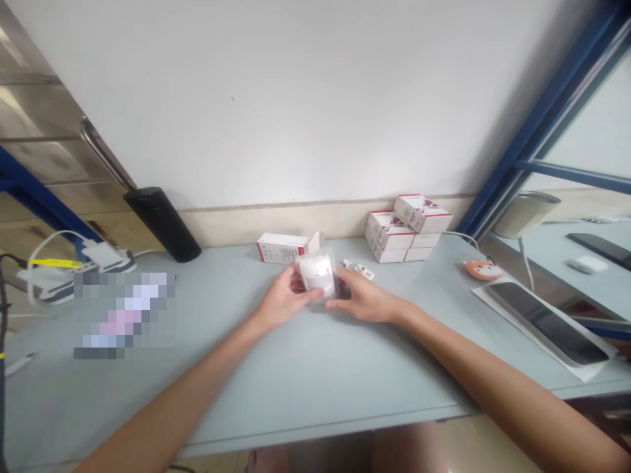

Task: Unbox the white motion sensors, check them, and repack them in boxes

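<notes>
My left hand [286, 297] and right hand [365, 295] meet at the centre of the frame, just above the near part of the desk [305, 387]. Between them I hold a clear plastic pouch [315, 276] containing a white rounded item [314, 272]. My left fingers [302, 282] curl around the pouch's left side, and my right fingers [341, 279] press against its right side, leaving a narrow span between the two hands. I cannot tell whether the pouch bears on the desk or is lifted slightly above it.

Recommended handling: keep the grip on the opposing sides, apply even pressure, and keep the fingers clear of the pouch's front face so that the contents stay visible. Keep the pouch away from the small white parts [358, 270], which lie on the desk just beyond my right hand.

Directly behind the pouch, a white-and-red carton [280, 248] lies on its side with one end flap raised. To its right, at the back of the desk, stands a stack of similar cartons [404, 230]. A smartphone [547, 322] lies on a white sheet at the right of the frame
</notes>
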`<state>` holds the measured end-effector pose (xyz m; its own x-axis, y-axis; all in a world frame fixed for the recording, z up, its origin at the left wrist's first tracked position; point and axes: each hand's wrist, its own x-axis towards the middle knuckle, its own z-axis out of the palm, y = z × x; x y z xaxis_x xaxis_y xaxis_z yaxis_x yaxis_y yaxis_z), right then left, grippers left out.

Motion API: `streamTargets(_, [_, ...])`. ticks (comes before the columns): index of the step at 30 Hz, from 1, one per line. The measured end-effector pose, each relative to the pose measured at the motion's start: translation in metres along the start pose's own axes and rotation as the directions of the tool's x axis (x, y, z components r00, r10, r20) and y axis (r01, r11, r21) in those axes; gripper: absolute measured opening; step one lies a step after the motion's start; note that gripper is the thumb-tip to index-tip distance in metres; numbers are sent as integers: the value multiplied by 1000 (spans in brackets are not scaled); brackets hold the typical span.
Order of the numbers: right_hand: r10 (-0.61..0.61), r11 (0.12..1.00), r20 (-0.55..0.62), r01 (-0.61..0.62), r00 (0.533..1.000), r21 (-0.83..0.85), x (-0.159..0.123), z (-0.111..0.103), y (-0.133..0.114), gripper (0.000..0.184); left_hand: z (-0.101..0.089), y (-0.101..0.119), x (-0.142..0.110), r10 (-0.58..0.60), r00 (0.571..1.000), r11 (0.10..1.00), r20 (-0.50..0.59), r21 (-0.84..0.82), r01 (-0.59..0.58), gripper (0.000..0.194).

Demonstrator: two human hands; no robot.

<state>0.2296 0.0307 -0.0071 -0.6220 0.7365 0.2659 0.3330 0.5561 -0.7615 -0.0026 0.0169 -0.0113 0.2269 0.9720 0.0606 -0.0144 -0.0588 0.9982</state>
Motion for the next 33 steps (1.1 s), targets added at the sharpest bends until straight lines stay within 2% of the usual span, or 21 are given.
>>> streamTargets(2, [20,998,-21,-19,1000,68,1,2,0,64,0,6,0,-53,998,990,-38,-131,47,62])
streamTargets(3, [44,993,-38,-39,998,111,1,2,0,64,-1,9,0,-76,996,975,-35,-212,67,58])
streamTargets(6, [131,956,-87,-102,988,276,5,3,-2,43,-3,16,0,-102,995,900,6,-426,95,43])
streamTargets(8, [179,923,-133,-120,975,366,7,1,-4,35,-5,19,1,-115,993,859,7,-502,103,36])
streamTargets(12, [255,895,-261,-125,931,428,9,-2,-6,34,-7,21,3,-172,985,820,6,-553,146,31])
streamTargets(14, [251,892,-242,-126,937,434,9,1,-6,36,-7,19,3,-179,984,815,14,-557,156,30])
streamTargets(17, [236,901,-150,-158,960,404,8,8,-4,31,-6,18,2,-180,983,810,21,-565,160,28])
streamTargets(19, [250,898,-153,-170,956,405,8,9,-5,29,-5,20,1,-190,982,801,4,-578,157,27])
streamTargets(23, [322,879,-284,-174,903,443,10,5,-11,33,-3,26,0,-206,977,780,-57,-612,129,27])
streamTargets(25, [365,837,-306,-166,879,522,10,4,-14,36,-2,27,0,-196,979,784,-61,-610,118,28])
streamTargets(27, [403,748,-213,-186,890,637,9,6,-16,40,-2,24,-1,-167,985,799,-46,-592,108,28])
streamTargets(30, [397,609,27,-286,917,740,5,9,-16,40,-2,19,0,-124,991,827,-39,-556,82,23])
streamTargets(33, [363,525,118,-307,924,794,3,7,-15,39,-2,17,1,-98,993,842,-59,-537,52,23])
